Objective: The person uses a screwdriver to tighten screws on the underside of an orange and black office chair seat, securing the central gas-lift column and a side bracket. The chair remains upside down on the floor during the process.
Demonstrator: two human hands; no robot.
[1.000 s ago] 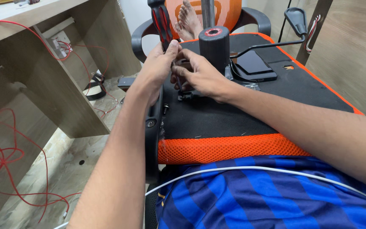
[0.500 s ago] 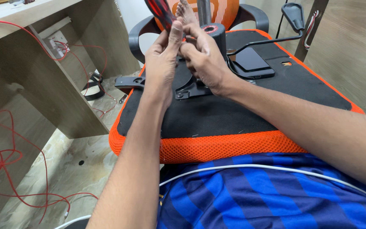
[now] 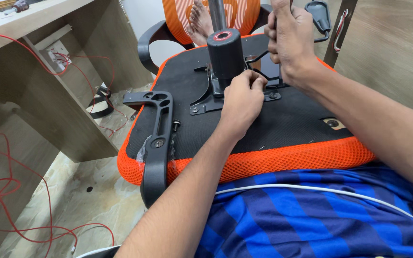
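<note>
- Our left hand (image 3: 241,98) pinches something small, perhaps a screw, on the metal plate (image 3: 206,98) beside the black cylinder (image 3: 225,52);
- Our right hand (image 3: 290,36), above it, is clenched round a tool handle (image 3: 274,21);
- Under both lies the upturned chair seat (image 3: 283,129).

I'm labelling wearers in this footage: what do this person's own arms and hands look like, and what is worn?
Both forearms are bare, with no sleeves in view. The left hand and right hand wear no gloves, rings or watch. The blue striped shirt covers the torso; a thin white cable runs across it.
</note>
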